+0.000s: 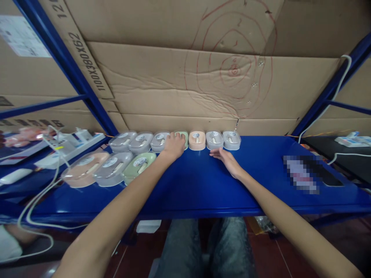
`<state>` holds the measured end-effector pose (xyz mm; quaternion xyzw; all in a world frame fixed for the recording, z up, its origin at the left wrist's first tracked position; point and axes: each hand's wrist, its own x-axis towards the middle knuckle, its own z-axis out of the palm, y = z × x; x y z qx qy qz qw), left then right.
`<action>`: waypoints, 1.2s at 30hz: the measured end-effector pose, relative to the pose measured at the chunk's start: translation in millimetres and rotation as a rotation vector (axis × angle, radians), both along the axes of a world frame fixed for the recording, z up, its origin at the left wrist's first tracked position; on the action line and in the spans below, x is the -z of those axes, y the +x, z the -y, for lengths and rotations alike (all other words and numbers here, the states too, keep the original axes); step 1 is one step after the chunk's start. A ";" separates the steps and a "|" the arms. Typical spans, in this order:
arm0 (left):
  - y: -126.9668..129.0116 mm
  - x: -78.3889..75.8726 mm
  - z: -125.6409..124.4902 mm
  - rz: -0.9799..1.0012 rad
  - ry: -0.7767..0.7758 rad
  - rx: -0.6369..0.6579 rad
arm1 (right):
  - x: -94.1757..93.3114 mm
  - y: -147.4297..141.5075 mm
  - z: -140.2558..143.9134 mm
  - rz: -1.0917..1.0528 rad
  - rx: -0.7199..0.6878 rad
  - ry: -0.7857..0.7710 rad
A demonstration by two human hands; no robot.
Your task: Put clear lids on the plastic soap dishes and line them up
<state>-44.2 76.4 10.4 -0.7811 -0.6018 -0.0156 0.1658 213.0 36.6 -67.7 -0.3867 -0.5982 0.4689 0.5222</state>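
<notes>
A back row of small lidded cases lines the blue shelf (203, 185) against the cardboard: grey cases (141, 142), a green case (183, 135), a peach case (197, 140) and two more grey cases (231, 139). My left hand (173, 146) rests palm down on the green case, covering most of it. My right hand (227, 160) lies flat on the shelf just in front of the grey cases at the right, fingers spread, holding nothing. A nearer row holds a pink case (84, 168), a grey case (112, 168) and a green case (140, 164).
Cardboard sheets (203, 77) wall off the back of the shelf. White power strips and cables (62, 146) lie at the left. A dark flat object (330, 177) sits on the shelf at the right, with another white device (352, 141) beyond. My knees show below the shelf edge.
</notes>
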 end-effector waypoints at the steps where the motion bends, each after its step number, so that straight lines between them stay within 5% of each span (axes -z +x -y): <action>1: 0.2 0.1 -1.0 0.006 0.001 -0.001 | -0.2 -0.1 0.0 -0.004 0.001 -0.002; 16: 43.1 9.1 6.7 0.096 0.034 0.256 | -2.7 -1.2 0.8 0.024 0.048 0.059; 25: 90.5 22.4 6.2 0.191 0.031 0.296 | -26.0 36.8 -0.1 0.634 0.613 0.585; 30: 104.4 31.0 9.7 0.229 -0.017 0.314 | -22.8 77.7 -12.5 0.947 1.029 0.339; 36: 89.1 42.4 17.3 0.298 -0.082 0.401 | -17.7 96.4 -16.7 1.110 0.922 0.025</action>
